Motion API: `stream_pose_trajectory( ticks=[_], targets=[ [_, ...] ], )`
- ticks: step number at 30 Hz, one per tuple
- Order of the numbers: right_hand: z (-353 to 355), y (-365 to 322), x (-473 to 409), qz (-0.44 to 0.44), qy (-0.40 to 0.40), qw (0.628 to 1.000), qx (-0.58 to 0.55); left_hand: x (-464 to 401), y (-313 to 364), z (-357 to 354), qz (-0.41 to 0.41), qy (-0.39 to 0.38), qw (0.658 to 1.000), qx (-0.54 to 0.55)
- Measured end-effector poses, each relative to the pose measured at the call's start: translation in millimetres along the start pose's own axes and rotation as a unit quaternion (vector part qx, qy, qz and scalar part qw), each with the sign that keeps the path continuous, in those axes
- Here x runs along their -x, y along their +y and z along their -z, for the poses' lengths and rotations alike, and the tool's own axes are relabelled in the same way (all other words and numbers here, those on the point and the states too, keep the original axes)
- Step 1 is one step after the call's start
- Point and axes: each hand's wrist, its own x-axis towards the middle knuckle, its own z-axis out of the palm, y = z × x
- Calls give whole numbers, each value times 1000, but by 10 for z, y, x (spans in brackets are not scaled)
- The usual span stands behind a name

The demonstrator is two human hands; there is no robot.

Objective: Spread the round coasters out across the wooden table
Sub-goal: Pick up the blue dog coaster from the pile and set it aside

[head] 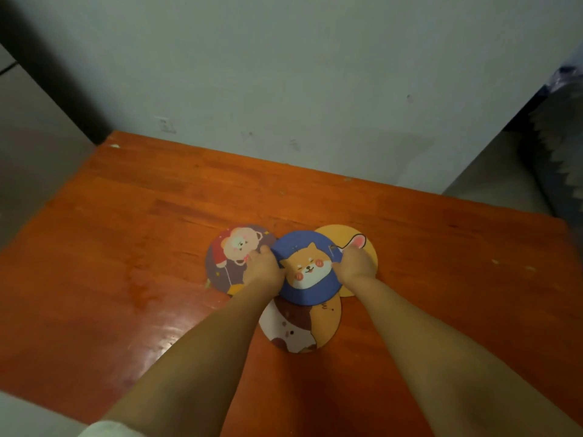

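Several round cartoon coasters lie overlapped in a cluster on the orange wooden table [126, 247]. A blue shiba coaster [307, 279] lies on top in the middle. A purple bear coaster [227, 263] pokes out to its left and a yellow rabbit coaster [350, 236] to its right. An orange and brown dog coaster [299, 329] shows below it. My left hand [265, 268] presses bunched fingers on the bear coaster at the blue one's left edge. My right hand [356, 263] does the same on the rabbit coaster at the blue one's right edge.
A pale wall [284, 74] runs along the table's far edge. A grey cabinet side [38, 152] stands to the left. A dark patterned cloth [561, 152] hangs at the right. Bare tabletop surrounds the cluster on all sides.
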Motion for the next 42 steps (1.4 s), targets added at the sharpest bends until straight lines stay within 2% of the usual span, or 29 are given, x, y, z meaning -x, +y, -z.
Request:
stream_pose_trajectory(
  ticks=[4,10,14,17,26,36,42],
  targets=[
    [30,45,-42,19,-25,998,-52,-62,-92,12,-20,27,993,111],
    [255,-14,25,20,-61,987,-147,59,-93,290,-37,38,985,167],
    [412,-309,174,56,-42,982,-177,188,-204,602,-53,71,979,185],
    [425,-613,358,98,-18,982,-158,326,-410,851,-53,99,971,210],
    [-104,-1783,1199,182,-32,976,-115,918,-1848,1564,-34,137,932,334],
    [-1292,-2996,2252,212,-48,968,-126,1300,-3670,2251,-5,169,947,274],
    [-1513,-3182,2293,167,-45,975,-142,1158,-3926,2341,-11,161,955,247]
  ],
)
